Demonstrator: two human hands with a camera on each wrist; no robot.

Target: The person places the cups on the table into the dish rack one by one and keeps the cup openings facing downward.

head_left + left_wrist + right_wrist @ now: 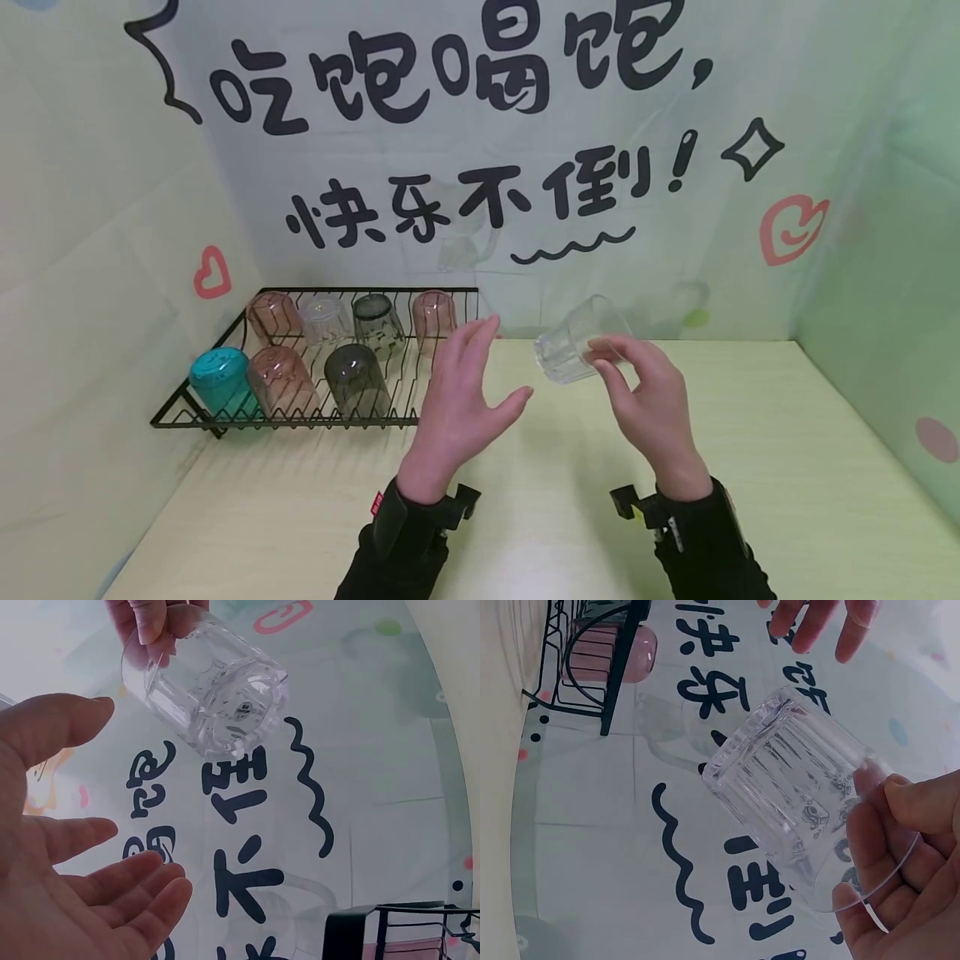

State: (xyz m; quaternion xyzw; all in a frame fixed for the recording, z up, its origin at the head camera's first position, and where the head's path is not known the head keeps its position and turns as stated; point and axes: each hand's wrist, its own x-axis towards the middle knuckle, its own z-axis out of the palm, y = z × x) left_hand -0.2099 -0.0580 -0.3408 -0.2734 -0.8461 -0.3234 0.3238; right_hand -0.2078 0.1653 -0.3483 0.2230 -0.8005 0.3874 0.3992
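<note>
A clear ribbed drinking glass [564, 348] is held up above the table, tilted with its thick base toward the left. My right hand [651, 392] pinches it near the rim, thumb on one side and fingers on the other, as the right wrist view shows on the glass [795, 795]. To the left of the glass, my left hand [467, 408] is raised with fingers spread and thumb apart, touching nothing. In the left wrist view the left palm [67, 900] faces the glass across a gap.
A black wire rack [285, 423] stands at the back left with several upside-down glasses, among them a turquoise glass [222, 379], a dark grey glass [357, 379] and a pink glass [281, 379]. A printed cloth [480, 167] hangs behind the pale table [750, 433].
</note>
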